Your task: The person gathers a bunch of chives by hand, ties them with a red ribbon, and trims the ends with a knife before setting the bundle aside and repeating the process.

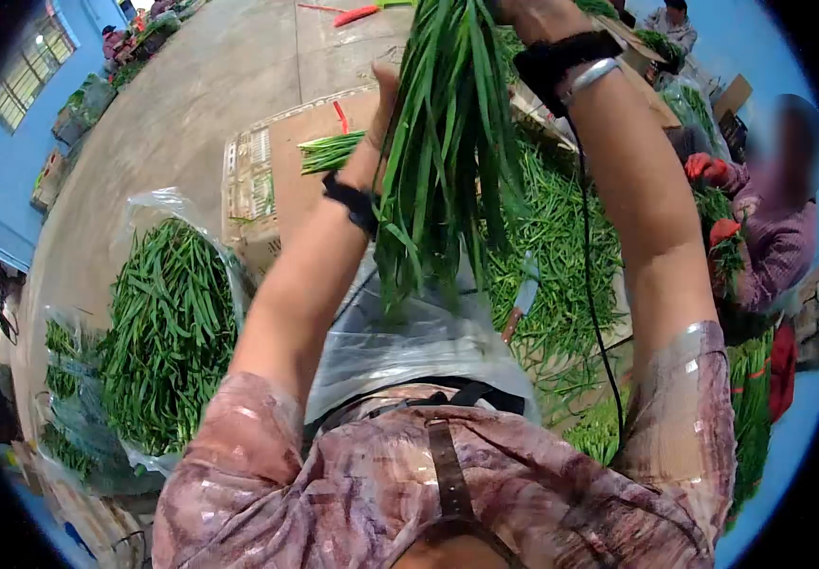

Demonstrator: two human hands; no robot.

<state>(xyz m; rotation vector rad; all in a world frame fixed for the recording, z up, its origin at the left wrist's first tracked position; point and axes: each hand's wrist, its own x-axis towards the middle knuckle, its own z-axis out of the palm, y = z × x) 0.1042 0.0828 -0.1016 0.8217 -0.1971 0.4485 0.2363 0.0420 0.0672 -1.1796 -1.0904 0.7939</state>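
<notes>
A large bunch of long green leafy stalks [447,142] hangs upside down in front of me, its leaf tips over my lap. My right hand [535,17] is closed round the top of the bunch at the upper edge of the view. At the left side of the bunch is my left hand [387,95], with the thumb up and the other fingers hidden behind the leaves. A small bundle of cut stalks [332,153] lies on a cardboard sheet [300,194] beyond my left wrist. A knife [523,299] rests on loose greens [561,247] right of my lap.
A plastic bag full of greens [171,332] stands at the left. On the right sits a co-worker in red gloves [755,228], holding greens. More greens [751,408] lie at the lower right. A red object [355,15] is on the floor ahead.
</notes>
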